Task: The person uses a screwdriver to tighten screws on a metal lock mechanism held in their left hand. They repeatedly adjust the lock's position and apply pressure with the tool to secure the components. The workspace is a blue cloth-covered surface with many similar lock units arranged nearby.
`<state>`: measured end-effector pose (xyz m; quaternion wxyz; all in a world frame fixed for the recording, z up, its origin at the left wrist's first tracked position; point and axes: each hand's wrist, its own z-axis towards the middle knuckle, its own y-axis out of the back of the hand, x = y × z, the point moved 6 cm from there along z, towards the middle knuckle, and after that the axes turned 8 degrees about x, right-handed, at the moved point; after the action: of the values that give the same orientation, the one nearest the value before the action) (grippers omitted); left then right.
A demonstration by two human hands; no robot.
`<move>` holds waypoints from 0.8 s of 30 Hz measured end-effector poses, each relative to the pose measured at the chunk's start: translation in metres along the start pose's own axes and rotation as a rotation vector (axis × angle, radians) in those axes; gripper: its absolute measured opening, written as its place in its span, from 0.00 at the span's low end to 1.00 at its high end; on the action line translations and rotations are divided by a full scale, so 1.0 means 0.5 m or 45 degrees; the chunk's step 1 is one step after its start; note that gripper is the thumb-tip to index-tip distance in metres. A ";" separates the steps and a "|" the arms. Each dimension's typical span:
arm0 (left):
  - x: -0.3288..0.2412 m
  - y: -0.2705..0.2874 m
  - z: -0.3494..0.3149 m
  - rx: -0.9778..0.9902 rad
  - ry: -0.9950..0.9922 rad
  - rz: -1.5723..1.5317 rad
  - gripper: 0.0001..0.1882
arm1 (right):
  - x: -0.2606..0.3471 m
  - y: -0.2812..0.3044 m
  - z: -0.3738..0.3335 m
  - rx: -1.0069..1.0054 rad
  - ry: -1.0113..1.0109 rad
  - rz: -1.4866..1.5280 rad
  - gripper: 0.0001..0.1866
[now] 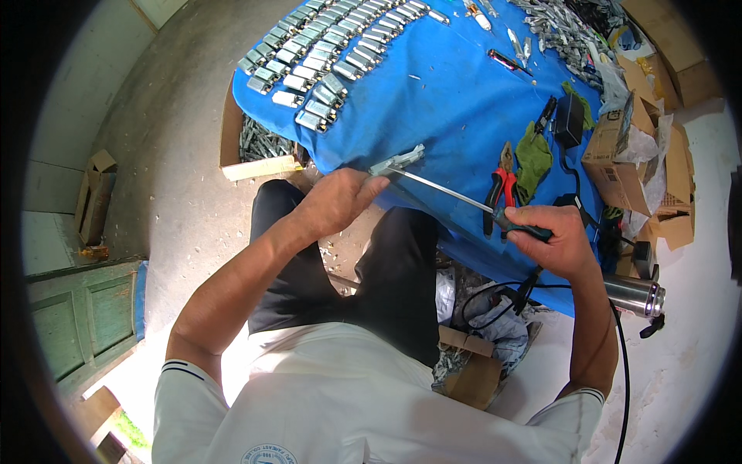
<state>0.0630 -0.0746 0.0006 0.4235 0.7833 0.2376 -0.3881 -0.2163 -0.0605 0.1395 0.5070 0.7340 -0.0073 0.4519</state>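
My left hand [340, 199] is closed on one end of a small silvery metal part [403, 160], held at the near edge of the blue-covered table [452, 116]. In my right hand [550, 238] is a screwdriver [448, 191], gripped by its dark green and black handle. Its long shaft slants up to the left, and the tip meets the metal part close to my left thumb; whether it sits in a slot or only touches the surface is too small to tell. Pliers with red and black handles [502, 189] lie just beyond my right hand.
Rows of similar metal pieces [309, 58] cover the table's far left. A heap of loose metal parts [553, 27] lies far right. Beside the pliers are a green cloth [533, 158] and a black box [570, 120]. Cardboard boxes [618, 155] and a steel flask [630, 294] stand right.
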 end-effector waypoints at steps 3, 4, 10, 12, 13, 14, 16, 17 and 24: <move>0.001 0.004 -0.004 -0.037 -0.009 0.028 0.29 | -0.013 0.007 0.006 0.073 -0.148 0.132 0.18; -0.001 0.006 -0.005 -0.035 -0.004 0.044 0.29 | -0.016 0.009 0.009 0.102 -0.195 0.151 0.18; -0.001 0.005 -0.009 -0.063 -0.023 0.129 0.29 | -0.080 -0.006 0.005 0.151 -0.545 0.587 0.18; -0.008 0.010 -0.008 -0.075 -0.010 0.106 0.29 | -0.093 -0.015 -0.001 0.134 -0.598 0.710 0.18; -0.009 0.008 -0.008 -0.076 -0.015 0.118 0.29 | -0.095 -0.022 -0.005 0.117 -0.638 0.770 0.18; -0.007 0.002 -0.006 -0.077 -0.021 0.130 0.29 | -0.097 -0.028 -0.012 0.099 -0.678 0.830 0.19; -0.004 -0.005 -0.003 -0.092 -0.044 0.154 0.29 | -0.065 -0.021 -0.022 0.026 -0.430 0.424 0.18; -0.003 -0.005 -0.002 -0.102 -0.063 0.169 0.29 | -0.041 -0.018 -0.024 -0.017 -0.259 0.223 0.18; 0.019 -0.007 0.006 -0.046 -0.085 0.001 0.31 | 0.054 -0.020 -0.023 -0.085 0.090 -0.333 0.16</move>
<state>0.0648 -0.0750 -0.0098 0.4455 0.7622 0.2300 -0.4094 -0.2031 -0.0346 0.1512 0.5857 0.6950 0.0910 0.4070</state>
